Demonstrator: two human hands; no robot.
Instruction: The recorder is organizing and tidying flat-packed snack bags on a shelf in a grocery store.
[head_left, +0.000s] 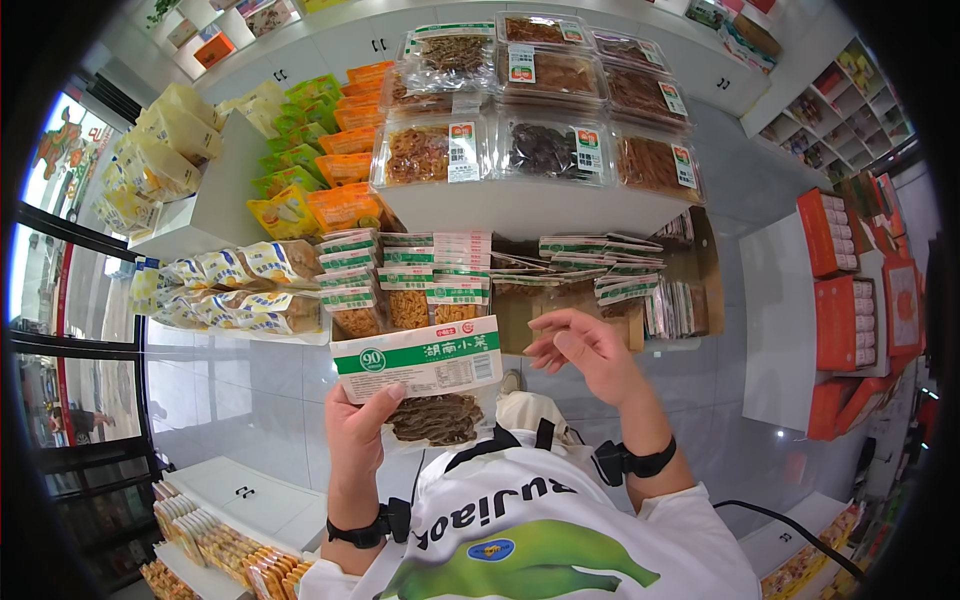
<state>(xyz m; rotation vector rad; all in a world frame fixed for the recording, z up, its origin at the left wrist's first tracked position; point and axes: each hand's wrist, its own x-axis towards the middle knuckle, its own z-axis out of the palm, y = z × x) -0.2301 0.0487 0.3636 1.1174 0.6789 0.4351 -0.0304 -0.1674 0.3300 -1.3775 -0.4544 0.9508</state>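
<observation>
My left hand holds a clear food packet by its left side, thumb over the card. Dark brown dried strips show through the plastic below a white and green printed header card. To the right, my right hand is raised with its fingers apart and nothing in them. Beyond its fingertips, similar packets lie stacked at a slant in an open box. Neat rows of header-card packets with orange-brown snacks stand behind the held one. More packets stand on edge at the box's right.
Clear plastic food trays are stacked on a white stand behind the packets. Orange pouches and yellow-white bags stand to the left. Red boxes sit on a display at the right. A white cabinet stands lower left.
</observation>
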